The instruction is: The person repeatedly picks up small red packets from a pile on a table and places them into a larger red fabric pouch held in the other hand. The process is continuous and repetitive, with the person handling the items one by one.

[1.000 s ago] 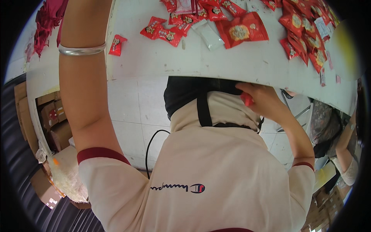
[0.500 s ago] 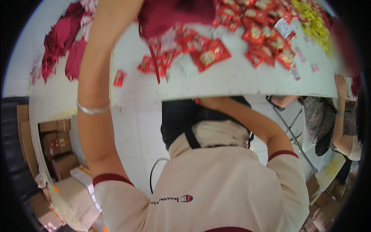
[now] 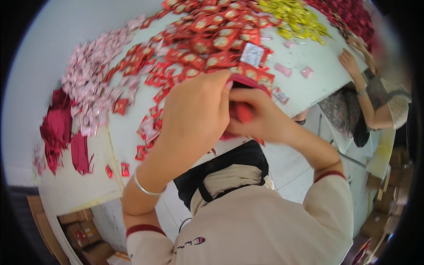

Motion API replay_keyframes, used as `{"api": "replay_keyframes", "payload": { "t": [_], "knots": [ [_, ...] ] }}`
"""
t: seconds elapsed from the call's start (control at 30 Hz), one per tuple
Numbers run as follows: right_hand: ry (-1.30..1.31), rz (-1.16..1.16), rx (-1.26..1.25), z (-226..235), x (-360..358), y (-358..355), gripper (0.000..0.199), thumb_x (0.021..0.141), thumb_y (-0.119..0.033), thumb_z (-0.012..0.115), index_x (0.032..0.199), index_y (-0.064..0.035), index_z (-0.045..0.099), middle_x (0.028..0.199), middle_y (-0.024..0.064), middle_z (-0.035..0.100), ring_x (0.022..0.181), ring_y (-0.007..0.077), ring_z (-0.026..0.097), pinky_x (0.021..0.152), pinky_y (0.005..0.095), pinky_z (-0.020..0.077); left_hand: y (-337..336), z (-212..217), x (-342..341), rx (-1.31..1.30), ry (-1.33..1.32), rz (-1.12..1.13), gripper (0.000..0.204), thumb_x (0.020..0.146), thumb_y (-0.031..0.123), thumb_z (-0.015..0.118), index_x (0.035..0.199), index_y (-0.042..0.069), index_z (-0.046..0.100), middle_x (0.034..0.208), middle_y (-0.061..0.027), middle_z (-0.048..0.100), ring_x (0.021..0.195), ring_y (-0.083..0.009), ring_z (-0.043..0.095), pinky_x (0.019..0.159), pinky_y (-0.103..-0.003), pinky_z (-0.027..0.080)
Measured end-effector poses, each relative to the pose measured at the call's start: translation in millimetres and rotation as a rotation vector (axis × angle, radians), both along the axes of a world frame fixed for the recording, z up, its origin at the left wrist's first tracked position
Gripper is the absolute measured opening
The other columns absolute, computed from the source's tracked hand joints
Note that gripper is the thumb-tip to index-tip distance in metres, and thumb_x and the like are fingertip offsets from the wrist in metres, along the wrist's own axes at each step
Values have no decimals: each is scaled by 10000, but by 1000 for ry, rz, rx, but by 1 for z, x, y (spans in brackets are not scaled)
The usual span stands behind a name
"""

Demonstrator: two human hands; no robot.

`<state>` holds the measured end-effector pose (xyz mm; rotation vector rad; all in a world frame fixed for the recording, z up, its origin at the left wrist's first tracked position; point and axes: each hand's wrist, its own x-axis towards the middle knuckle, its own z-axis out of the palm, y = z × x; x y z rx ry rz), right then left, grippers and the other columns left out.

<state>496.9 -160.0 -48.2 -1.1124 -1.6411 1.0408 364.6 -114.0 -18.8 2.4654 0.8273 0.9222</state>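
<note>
A dark red cloth pouch [image 3: 250, 83] is held up over the near part of the table by my left hand [image 3: 201, 104], whose fingers are closed at its edge. Close against it, my right hand [image 3: 265, 115] is curled around a small bright red packet [image 3: 242, 112], blurred by motion, at the side of the pouch. My hands cover much of the pouch. Beyond them lies a big heap of red packets [image 3: 207, 39]. A printed white card [image 3: 252, 54] rests on that heap.
Pale pink packets [image 3: 95, 73] form a heap at the left, beside folded dark red pouches [image 3: 57, 128]. Yellow packets [image 3: 298, 22] lie far right. A co-worker's hand [image 3: 350, 64] touches the table's right edge. Cardboard boxes [image 3: 84, 234] are stacked beneath the table.
My left hand has drawn the pouch back toward me. My right hand has risen from below the table edge to meet it, with the red packet. The view has shifted.
</note>
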Motion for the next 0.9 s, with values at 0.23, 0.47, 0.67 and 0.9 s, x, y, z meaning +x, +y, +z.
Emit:
{"api": "replay_keyframes", "payload": {
  "t": [0.23, 0.47, 0.67, 0.9],
  "knots": [
    [112, -171, -807, -9, 80, 55, 242, 798, -215, 514, 985, -64, 549, 974, 79, 561, 876, 166, 546, 691, 299, 452, -5, -16, 75, 131, -45, -22, 237, 751, 54, 501, 971, -33, 514, 633, -188, 544, 572, -325, 543, 524, -384, 423],
    [136, -341, -562, 51, 157, 56, 163, 724, -120, 544, 878, -67, 557, 795, 51, 569, 717, 135, 558, 702, 265, 461, 20, -28, 127, 89, -289, -67, 248, 752, 45, 482, 991, -19, 493, 591, -191, 535, 509, -294, 551, 487, -371, 424],
    [-933, -27, -35, 29, 250, 93, 210, 818, -172, 429, 943, -38, 533, 852, 66, 565, 759, 162, 543, 696, 287, 430, 26, -28, 160, -587, -791, -362, 411, 764, 65, 470, 1148, 5, 338, 631, -93, 534, 531, -149, 516, 468, -291, 422],
    [-1313, -344, -103, -6, 445, 76, 144, 776, -138, 459, 858, -28, 502, 765, 103, 513, 707, 218, 517, 652, 316, 411, 46, 1, -36, -440, -456, -129, 171, 772, 135, 515, 895, 23, 559, 719, -78, 593, 520, -143, 542, 500, -266, 437]
  ]
}}
